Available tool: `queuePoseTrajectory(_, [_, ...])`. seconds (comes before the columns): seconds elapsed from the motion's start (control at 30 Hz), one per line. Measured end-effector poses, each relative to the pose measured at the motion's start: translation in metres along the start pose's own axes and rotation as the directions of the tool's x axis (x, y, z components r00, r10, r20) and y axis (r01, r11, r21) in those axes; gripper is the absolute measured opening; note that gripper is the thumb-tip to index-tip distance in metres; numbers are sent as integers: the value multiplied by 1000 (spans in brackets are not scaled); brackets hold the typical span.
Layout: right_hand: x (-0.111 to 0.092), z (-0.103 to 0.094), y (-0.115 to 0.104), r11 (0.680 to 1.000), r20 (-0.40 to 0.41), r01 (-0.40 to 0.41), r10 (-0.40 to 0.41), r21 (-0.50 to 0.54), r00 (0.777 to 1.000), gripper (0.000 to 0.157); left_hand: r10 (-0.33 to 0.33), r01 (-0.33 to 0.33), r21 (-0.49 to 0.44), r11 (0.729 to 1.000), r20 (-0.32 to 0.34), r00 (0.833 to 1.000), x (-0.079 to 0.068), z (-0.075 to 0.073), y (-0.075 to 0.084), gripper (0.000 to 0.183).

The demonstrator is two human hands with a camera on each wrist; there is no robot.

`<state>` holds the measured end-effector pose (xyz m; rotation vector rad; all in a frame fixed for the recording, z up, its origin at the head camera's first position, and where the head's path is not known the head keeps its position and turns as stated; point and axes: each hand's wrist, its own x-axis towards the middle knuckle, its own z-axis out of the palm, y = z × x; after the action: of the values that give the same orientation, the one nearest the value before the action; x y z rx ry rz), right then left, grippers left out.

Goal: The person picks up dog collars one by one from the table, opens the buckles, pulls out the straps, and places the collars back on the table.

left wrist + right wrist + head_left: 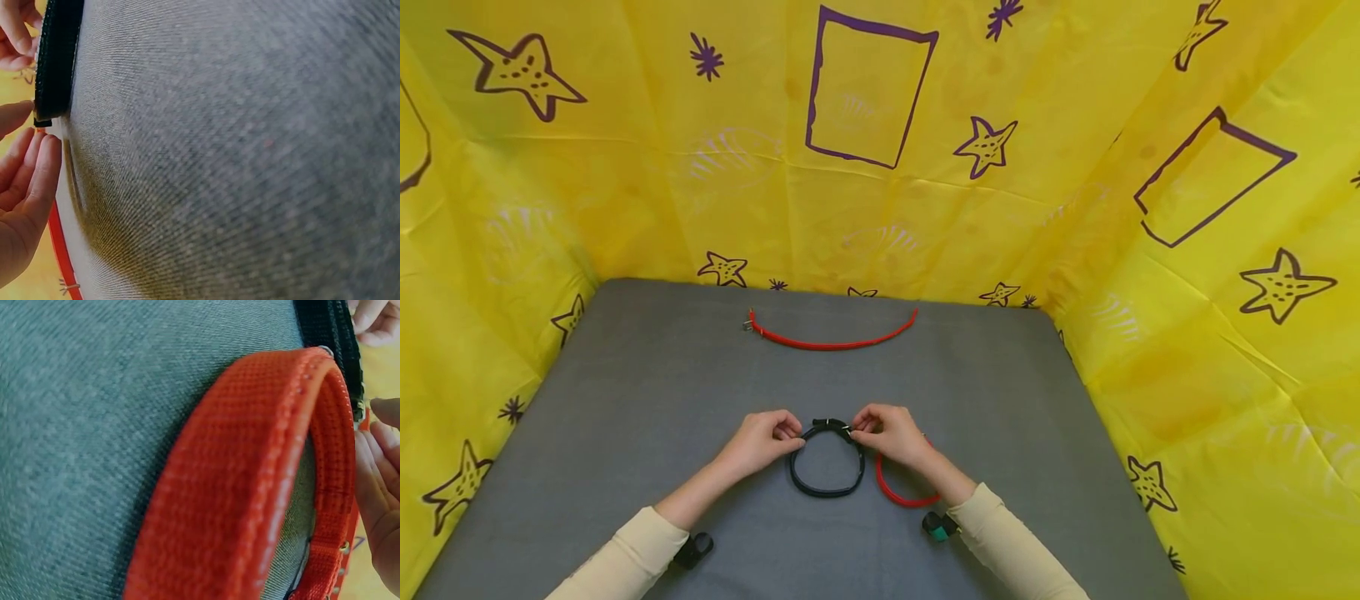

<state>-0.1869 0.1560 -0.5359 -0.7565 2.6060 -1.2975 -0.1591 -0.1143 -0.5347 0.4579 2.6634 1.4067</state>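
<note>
A black collar (827, 493), buckled into a loop, lies on the grey table with its buckle on the far side. My left hand (766, 442) holds the loop's upper left edge between thumb and curled fingers. At the upper right, beside the buckle, my right hand (891, 432) pinches the band. In the left wrist view the black collar (57, 59) stands on its edge, with the left fingers (42, 172) at its near end. A red collar (206, 469), also closed in a loop, stands under my right wrist and is partly hidden by it in the head view.
A second red collar (827, 345) lies opened out in a shallow curve near the back of the grey table (647, 400). Yellow cloth (880, 217) with purple drawings rises behind and along both sides. Wrist camera mounts (694, 550) hang below the sleeves.
</note>
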Motion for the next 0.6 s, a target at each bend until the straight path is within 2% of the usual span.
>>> queuePoseTrajectory(0.23, [0,6,4,999,0,36,-36,-28,999,11,35,-36,14,999,18,999,-1,3,-1,14])
queuePoseTrajectory(0.37, [0,8,6,998,-3,53,-53,-27,999,11,32,-32,13,999,20,999,-1,4,-1,15])
queuePoseTrajectory(0.6, [1,8,4,999,0,21,-21,-38,1000,12,13,-14,15,1000,34,999,0,4,0,14])
